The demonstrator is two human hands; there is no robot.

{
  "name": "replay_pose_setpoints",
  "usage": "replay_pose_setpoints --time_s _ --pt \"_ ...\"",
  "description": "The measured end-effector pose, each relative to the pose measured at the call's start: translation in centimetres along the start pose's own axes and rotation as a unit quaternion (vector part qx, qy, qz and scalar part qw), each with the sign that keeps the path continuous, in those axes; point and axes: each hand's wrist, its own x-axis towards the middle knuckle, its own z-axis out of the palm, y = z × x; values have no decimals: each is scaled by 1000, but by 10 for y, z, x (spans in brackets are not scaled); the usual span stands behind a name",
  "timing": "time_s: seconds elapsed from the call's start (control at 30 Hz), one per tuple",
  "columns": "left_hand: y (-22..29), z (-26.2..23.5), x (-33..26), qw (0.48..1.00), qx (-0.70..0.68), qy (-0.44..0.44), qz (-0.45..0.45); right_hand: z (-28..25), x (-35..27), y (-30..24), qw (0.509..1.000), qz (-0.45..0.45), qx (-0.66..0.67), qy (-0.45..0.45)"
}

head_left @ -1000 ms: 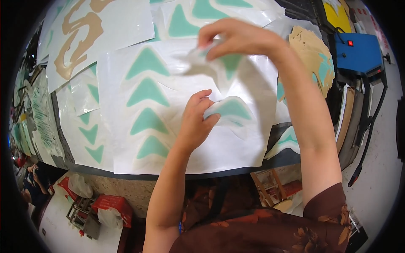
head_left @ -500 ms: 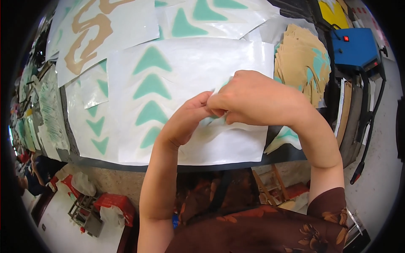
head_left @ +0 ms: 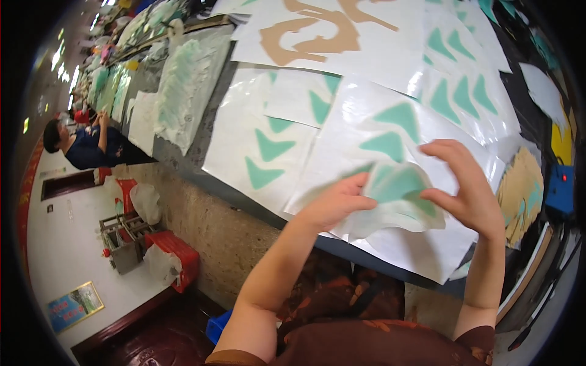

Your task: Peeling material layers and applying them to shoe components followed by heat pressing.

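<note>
A curled, whitish translucent piece with green patches [head_left: 400, 185] stands raised above a white sheet [head_left: 354, 100]. My left hand [head_left: 339, 204] pinches the piece's left edge between thumb and fingers. On its other side my right hand [head_left: 473, 192] is open, thumb and fingers spread wide apart. The right thumb tip is close to the piece's edge; whether they touch I cannot tell. Green chevron shapes [head_left: 383, 145] lie on the white sheet just beyond the piece, which hides part of that row.
More sheets with green chevrons [head_left: 448, 100] and brown paper shapes [head_left: 323, 43] cover the table. A stack of brown paper pieces [head_left: 519, 201] lies at right, near a blue machine [head_left: 560, 189]. A person [head_left: 85, 143] is at far left; red stools [head_left: 174, 256] stand on the floor.
The view has swung left. My hands, close together over the sheet before, are now apart, the right one spread open. The curled piece now shows clearly between them.
</note>
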Motion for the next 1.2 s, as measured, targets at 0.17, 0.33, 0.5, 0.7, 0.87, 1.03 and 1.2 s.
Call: replay_pose_setpoints --time_s 0.17,0.33,0.5,0.7,0.87,1.03,1.2 --pt "93 -144 -111 989 75 114 48 28 -4 4 951 187 243 34" --pt "182 -325 -224 852 217 459 128 113 15 -22 888 318 332 -1" --pt "271 -488 -246 746 447 478 128 183 29 -54 837 377 395 -18" --pt "289 -577 -229 579 522 508 365 222 20 -65 867 346 354 -59" --pt "204 -392 -140 457 706 393 372 177 -63 -103 908 325 261 34" --pt "83 -176 -109 552 712 204 383 110 -220 -134 884 369 142 247" --pt "-56 18 -99 697 670 -83 242 58 -403 -157 763 412 30 497"
